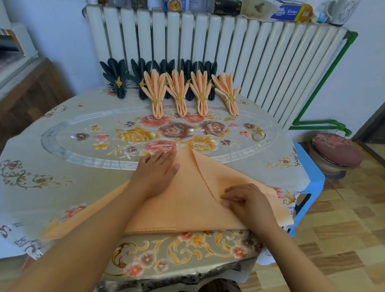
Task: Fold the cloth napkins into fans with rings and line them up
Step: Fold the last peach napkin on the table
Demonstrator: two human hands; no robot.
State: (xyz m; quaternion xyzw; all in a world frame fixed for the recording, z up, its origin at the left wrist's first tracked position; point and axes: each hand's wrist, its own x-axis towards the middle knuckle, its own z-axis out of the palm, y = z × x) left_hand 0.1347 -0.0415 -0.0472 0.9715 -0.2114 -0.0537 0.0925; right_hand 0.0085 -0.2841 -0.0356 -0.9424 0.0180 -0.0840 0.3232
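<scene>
- Peach napkin (191, 202) lies flat at lower centre of the frame, on the near edge of the table (39, 150); its lower left corner hangs over the rim. It is folded over on itself, with two scalloped edges running diagonally from the peak at centre down toward the right hand.
- Left hand (157, 172): fingers straight and together, palm pressing flat on the upper left part of the cloth. It grasps nothing.
- Right hand (244, 199): fingers bent, tips set on the scalloped edge at centre right. Whether they pinch the edge or only press it, I cannot tell.
- Judged step: squaring the fold before pleating.
- To do it well: match the two scalloped edges along their full length, hold the peak down with the flat hand, and smooth outward so no bubble is trapped.
- Draw the overhanging corner back onto the table first, or its weight may drag the layers askew.
- Loose gold ring (258, 134) waits at centre right, well apart from the cloth.
- Finished peach fans (189, 91) stand in a row at upper centre, dark fans (119, 77) behind them.
</scene>
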